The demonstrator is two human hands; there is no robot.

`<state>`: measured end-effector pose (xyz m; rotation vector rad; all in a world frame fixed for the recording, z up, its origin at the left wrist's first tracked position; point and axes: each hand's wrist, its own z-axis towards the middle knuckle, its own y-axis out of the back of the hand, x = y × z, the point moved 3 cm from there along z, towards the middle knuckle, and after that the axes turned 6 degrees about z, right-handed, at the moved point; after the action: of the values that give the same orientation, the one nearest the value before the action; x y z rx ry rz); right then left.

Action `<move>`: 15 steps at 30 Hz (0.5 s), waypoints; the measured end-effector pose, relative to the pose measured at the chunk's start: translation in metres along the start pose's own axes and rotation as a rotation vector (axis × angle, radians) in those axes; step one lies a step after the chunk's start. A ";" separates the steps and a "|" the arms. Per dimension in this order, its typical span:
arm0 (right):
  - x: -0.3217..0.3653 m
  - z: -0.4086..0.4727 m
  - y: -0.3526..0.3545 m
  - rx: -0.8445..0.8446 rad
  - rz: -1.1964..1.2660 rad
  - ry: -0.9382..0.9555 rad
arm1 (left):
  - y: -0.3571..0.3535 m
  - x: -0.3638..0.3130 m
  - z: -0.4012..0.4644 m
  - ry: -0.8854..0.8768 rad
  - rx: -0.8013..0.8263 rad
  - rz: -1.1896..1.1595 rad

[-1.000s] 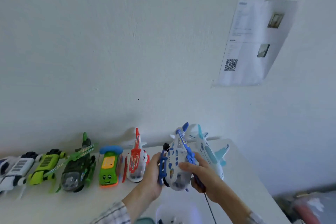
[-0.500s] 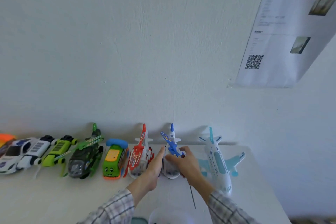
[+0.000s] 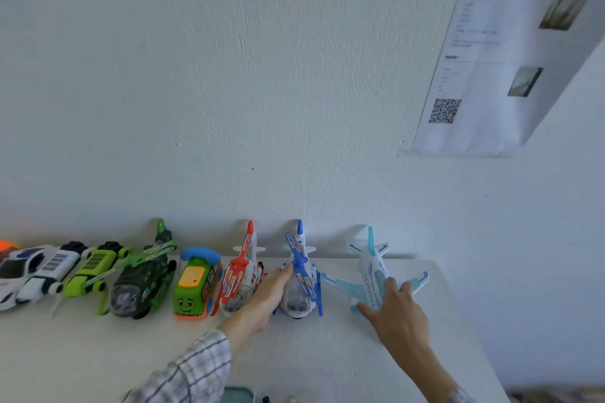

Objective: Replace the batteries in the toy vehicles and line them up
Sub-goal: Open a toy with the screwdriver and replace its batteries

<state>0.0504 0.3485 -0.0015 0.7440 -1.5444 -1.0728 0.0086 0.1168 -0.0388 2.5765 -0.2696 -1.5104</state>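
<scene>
While your left hand rests with straight fingers against the side of the blue helicopter, which stands on the tabletop in the row just beside the red helicopter, your right hand lies spread over the light-blue airplane (its grip wide, thumb and fingers splayed, not yet closed round the body). You seem to be at the lining-up step, the airplane standing somewhat apart from the row. Next, close round its fuselage and bring it parallel beside the blue helicopter, minding the wings.
</scene>
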 end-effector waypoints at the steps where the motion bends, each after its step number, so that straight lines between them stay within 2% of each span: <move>1: -0.007 -0.002 -0.001 -0.003 -0.034 -0.012 | -0.002 -0.003 -0.004 -0.012 -0.007 0.014; 4: -0.021 0.001 -0.004 -0.002 -0.031 -0.040 | -0.003 -0.010 -0.018 -0.058 -0.037 0.070; 7: -0.028 0.004 0.000 -0.008 0.106 -0.091 | -0.003 -0.018 -0.038 -0.137 -0.057 0.127; 11: -0.047 0.002 0.022 -0.094 0.492 -0.183 | 0.002 -0.025 -0.067 -0.267 -0.044 0.236; 15: -0.055 -0.016 0.057 -0.125 1.001 -0.220 | 0.017 -0.015 -0.089 -0.385 -0.013 0.420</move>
<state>0.0837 0.4163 0.0290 -0.2694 -1.6991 -0.4776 0.0777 0.1064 0.0207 2.0217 -0.7818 -1.8002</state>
